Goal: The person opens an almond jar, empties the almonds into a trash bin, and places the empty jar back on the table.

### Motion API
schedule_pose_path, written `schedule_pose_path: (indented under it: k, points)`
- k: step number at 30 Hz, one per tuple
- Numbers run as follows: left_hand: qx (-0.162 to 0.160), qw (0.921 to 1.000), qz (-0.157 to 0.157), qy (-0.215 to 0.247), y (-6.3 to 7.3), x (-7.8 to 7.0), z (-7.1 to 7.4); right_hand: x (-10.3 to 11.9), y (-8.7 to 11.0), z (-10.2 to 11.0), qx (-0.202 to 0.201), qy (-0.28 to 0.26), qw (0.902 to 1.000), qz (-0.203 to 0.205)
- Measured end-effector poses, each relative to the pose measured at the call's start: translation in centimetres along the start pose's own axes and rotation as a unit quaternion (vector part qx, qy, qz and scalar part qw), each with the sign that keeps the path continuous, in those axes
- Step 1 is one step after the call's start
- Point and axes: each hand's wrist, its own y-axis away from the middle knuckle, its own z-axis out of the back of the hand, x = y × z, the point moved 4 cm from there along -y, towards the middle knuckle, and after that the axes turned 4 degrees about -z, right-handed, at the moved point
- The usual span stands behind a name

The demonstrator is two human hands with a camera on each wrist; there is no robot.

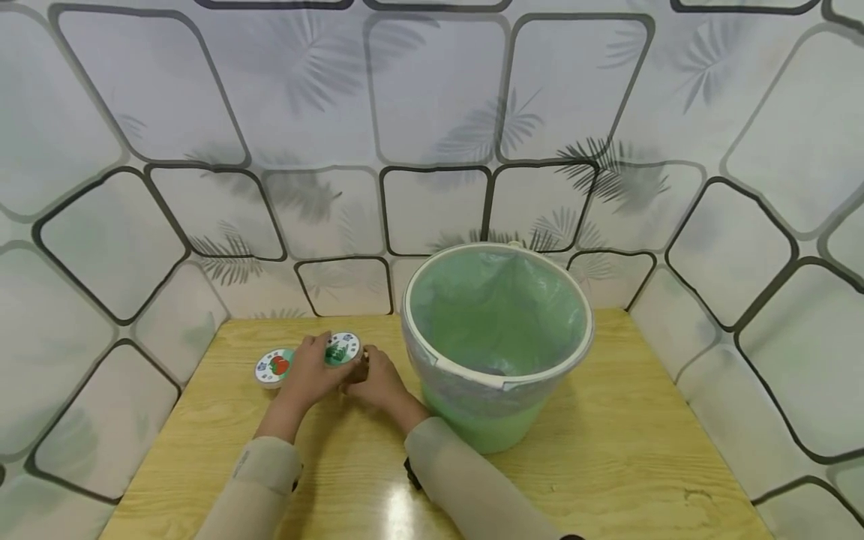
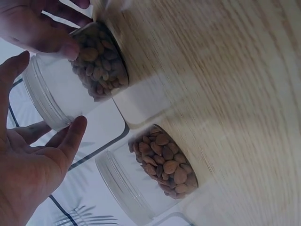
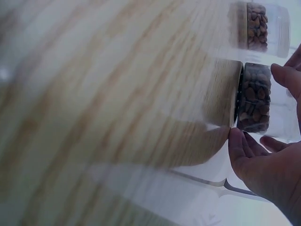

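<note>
A clear round jar of almonds (image 1: 344,346) stands between my two hands, its white lid label showing a green picture. My left hand (image 1: 312,373) grips it at the top, thumb and fingers spread around the lid rim. Low on its other side, my right hand (image 1: 381,384) holds the jar with the thumb across the wall and the fingertips near the base. A second almond jar (image 1: 271,369), with a red picture on its label, sits on the table just left of my left hand. Nuts in the held jar (image 2: 101,66) fill about its lower half.
A green bucket (image 1: 482,427) with a pale rim and a thin plastic liner (image 1: 439,390) stands to the right of my right hand. The wooden table (image 1: 628,450) meets patterned walls (image 1: 432,210) at the back and both sides.
</note>
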Motion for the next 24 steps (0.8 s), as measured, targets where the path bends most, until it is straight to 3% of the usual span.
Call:
schedule_pose_path:
  k: [12,24]
  points:
    - [0.005,0.9999,0.001,0.011,0.8,-0.5,0.5,-0.4,0.0,-0.4,0.000,-0.001,1.0000,-0.002]
    - [0.012,0.9995,0.007,0.027,1.3,-0.3,0.1,-0.9,0.0,-0.8,-0.010,-0.027,0.9991,0.031]
